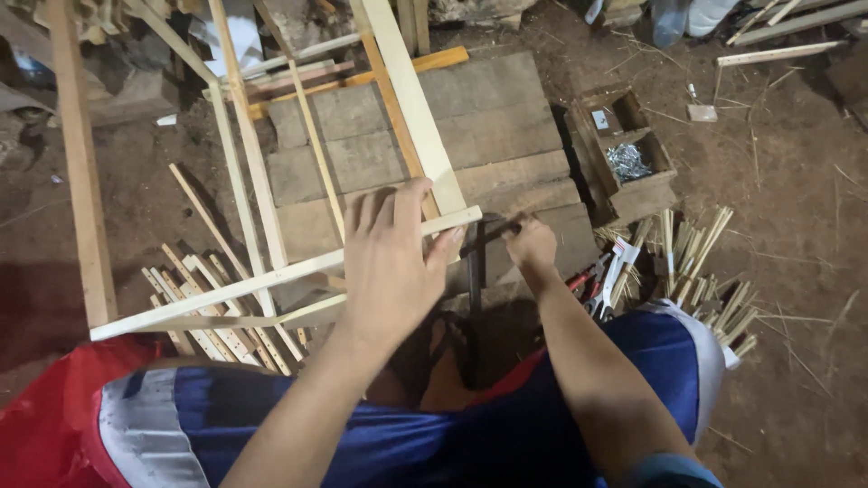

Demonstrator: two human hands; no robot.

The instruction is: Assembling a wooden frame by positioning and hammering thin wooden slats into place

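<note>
— Pale wood everywhere. What is the left hand doing?

— It lies flat, fingers spread and only slightly curled, pressing down on a thin light slat that runs from near left up to the middle of the scene. The fingertips reach the slat's right end, where it meets a wider pale board slanting off toward the far side.

— And the right hand?

— Closed in a fist around a dark tool, just right of that joint. The tool's shaft drops toward the near side beside the left fingertips; its working end is too blurred to name.

— Where does all this rest?

— On a low bench of grey weathered planks in the middle, over a dirt floor. The slat and board belong to a light frame with more thin sticks running far to near on the left.

— What else is around?

— To the right of the bench, a small wooden box with two compartments; the nearer one holds a heap of shiny nails. Nearer, right of the right wrist, red-handled pliers lie beside a bundle of short bamboo sticks. On the near left, under the slat, lies a pile of short drilled strips. The person wears blue shorts with red and white trim.
</note>
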